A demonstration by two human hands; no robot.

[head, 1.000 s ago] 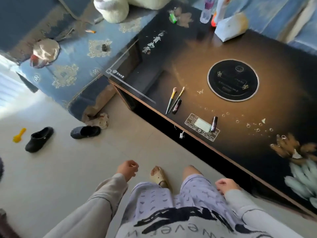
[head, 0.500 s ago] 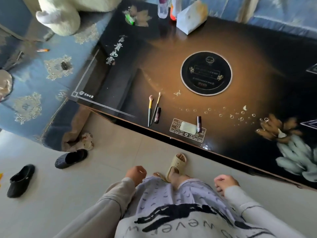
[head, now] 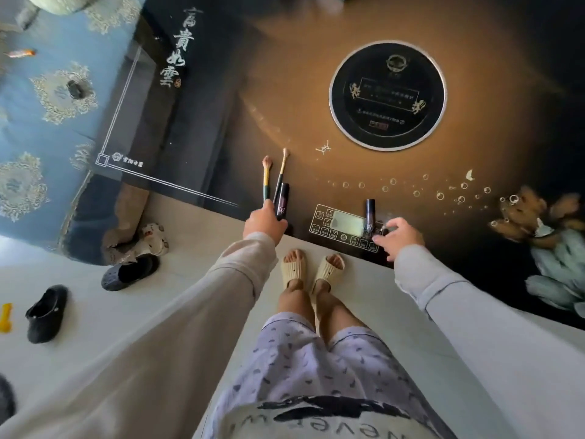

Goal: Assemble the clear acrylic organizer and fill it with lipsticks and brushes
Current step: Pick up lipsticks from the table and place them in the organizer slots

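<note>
Since the brushes (head: 266, 182) and the left lipstick (head: 281, 199) lay side by side near the table's (head: 285, 106) front edge, long axes pointing away from the person, the left hand (head: 264, 221) met their near ends, fingers curled over them; whether it truly pinched them could not be told. The right lipstick (head: 370, 212) lay likewise on the control panel (head: 343, 223), well apart, with the right hand (head: 397, 234) at its near end, fingers loosely spread. Nothing blocked either reach. No organizer showed; the round hob (head: 387, 95) sat beyond.

The left hand (head: 264, 221) covers the near ends of both brushes (head: 266, 182) and one lipstick (head: 281, 198); its grip cannot be told.
</note>
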